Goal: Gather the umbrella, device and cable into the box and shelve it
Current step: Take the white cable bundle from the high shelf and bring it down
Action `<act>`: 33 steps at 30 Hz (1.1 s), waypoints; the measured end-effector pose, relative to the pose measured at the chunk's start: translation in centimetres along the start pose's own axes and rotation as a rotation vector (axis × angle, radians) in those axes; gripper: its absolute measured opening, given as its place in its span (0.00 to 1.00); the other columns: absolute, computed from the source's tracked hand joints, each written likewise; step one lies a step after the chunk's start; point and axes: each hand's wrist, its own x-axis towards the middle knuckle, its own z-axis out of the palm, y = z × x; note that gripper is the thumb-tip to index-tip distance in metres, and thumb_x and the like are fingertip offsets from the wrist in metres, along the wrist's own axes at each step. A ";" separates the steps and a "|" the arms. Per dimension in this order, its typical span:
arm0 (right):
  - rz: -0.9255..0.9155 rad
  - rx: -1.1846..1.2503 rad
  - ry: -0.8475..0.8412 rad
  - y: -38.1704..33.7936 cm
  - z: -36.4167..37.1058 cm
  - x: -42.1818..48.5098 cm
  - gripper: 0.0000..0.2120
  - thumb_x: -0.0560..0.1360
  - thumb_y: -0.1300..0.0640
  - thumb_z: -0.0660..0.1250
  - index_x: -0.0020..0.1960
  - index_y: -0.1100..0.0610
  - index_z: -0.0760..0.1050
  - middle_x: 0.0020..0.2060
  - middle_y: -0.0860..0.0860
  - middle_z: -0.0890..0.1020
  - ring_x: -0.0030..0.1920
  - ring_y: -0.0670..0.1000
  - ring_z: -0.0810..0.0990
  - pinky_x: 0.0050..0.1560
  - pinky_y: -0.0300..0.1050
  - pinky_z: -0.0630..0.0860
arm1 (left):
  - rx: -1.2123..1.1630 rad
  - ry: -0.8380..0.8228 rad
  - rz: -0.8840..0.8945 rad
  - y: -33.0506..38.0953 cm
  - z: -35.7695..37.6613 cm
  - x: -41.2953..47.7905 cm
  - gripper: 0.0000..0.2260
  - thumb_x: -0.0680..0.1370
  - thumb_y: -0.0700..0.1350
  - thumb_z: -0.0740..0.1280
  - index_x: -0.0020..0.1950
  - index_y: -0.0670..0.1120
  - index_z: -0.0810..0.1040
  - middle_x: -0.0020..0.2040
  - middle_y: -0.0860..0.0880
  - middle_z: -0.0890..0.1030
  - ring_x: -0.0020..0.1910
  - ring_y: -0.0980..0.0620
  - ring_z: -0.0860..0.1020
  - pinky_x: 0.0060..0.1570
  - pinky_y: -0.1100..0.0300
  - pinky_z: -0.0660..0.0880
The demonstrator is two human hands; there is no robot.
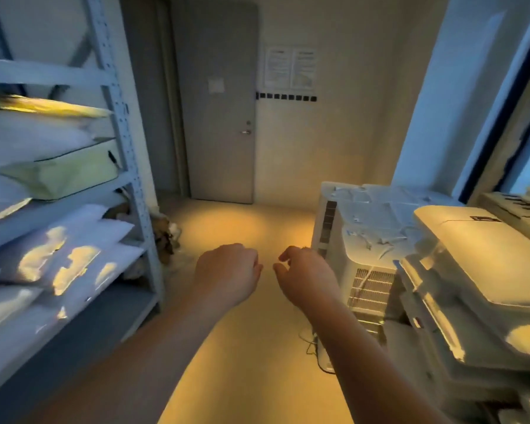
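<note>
My left hand (228, 270) and my right hand (305, 275) are stretched out side by side over the bare floor, a small gap between them. The left hand's fingers are curled into a loose fist with nothing in it. The right hand's fingers are bent and slightly apart, holding nothing. No umbrella, device or box shows in view. A thin dark cable (317, 350) lies on the floor beside the white appliance, below my right forearm. A grey metal shelf rack (129, 166) stands on the left.
The rack holds bagged pillows (62, 258) and a pale green zip bag (65, 175). A white appliance (361, 240) and a printer (471, 270) stand on the right. A shut grey door (218, 117) faces me. Brown clutter (166, 237) lies by the rack's foot.
</note>
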 end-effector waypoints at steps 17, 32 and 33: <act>-0.587 0.185 -0.346 -27.4 13.2 -0.9 0.12 0.79 0.51 0.61 0.58 0.52 0.78 0.56 0.52 0.79 0.56 0.55 0.80 0.47 0.44 0.75 | 0.162 0.020 -0.623 -24.0 -2.6 -14.4 0.14 0.82 0.56 0.56 0.57 0.53 0.79 0.52 0.50 0.81 0.51 0.48 0.80 0.44 0.56 0.73; -0.708 0.352 -0.394 -52.5 20.0 -6.9 0.15 0.81 0.50 0.63 0.66 0.49 0.76 0.63 0.50 0.79 0.60 0.51 0.80 0.62 0.47 0.76 | 0.202 -0.005 -0.925 -45.9 -7.1 -26.1 0.18 0.82 0.60 0.58 0.66 0.55 0.76 0.61 0.53 0.80 0.55 0.50 0.80 0.51 0.56 0.75; -0.722 0.352 -0.398 -53.8 20.5 -7.1 0.15 0.81 0.50 0.63 0.66 0.49 0.76 0.63 0.50 0.80 0.59 0.51 0.80 0.62 0.45 0.76 | 0.185 -0.016 -0.943 -47.1 -7.1 -26.7 0.19 0.82 0.60 0.57 0.67 0.54 0.75 0.62 0.52 0.80 0.57 0.50 0.79 0.54 0.55 0.75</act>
